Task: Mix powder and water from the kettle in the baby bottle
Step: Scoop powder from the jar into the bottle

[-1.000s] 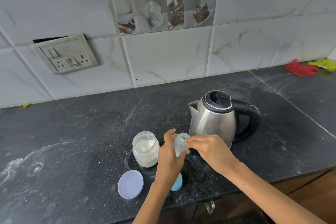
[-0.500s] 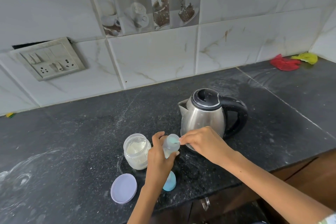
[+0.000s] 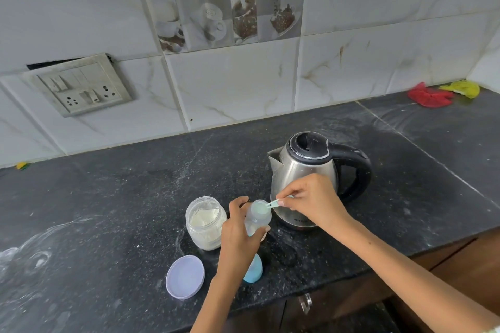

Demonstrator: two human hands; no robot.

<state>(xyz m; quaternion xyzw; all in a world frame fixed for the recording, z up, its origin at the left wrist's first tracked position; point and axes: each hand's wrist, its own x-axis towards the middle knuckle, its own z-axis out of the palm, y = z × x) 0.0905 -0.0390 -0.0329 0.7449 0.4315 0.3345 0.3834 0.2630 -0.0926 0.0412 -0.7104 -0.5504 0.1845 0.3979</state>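
My left hand (image 3: 238,238) grips a clear baby bottle (image 3: 257,217), open at the top, just above the black counter (image 3: 121,197). My right hand (image 3: 313,201) pinches a small pale green scoop (image 3: 273,203) whose bowl lies over the bottle's mouth. An open jar of white powder (image 3: 206,222) stands just left of the bottle. The steel kettle (image 3: 305,170) with its black handle stands right behind my right hand, lid shut. A blue bottle cap (image 3: 253,270) lies on the counter, partly hidden by my left wrist.
The jar's lilac lid (image 3: 185,276) lies near the counter's front edge. Red and yellow cloths (image 3: 430,96) sit at the far right by the tiled wall. A switch and socket plate (image 3: 78,86) is on the wall at left. White powder dusts the counter at left.
The camera has shifted so the scene sits further right. The bottle stands more upright in my left hand, and the scoop in my right hand now shows at its mouth.
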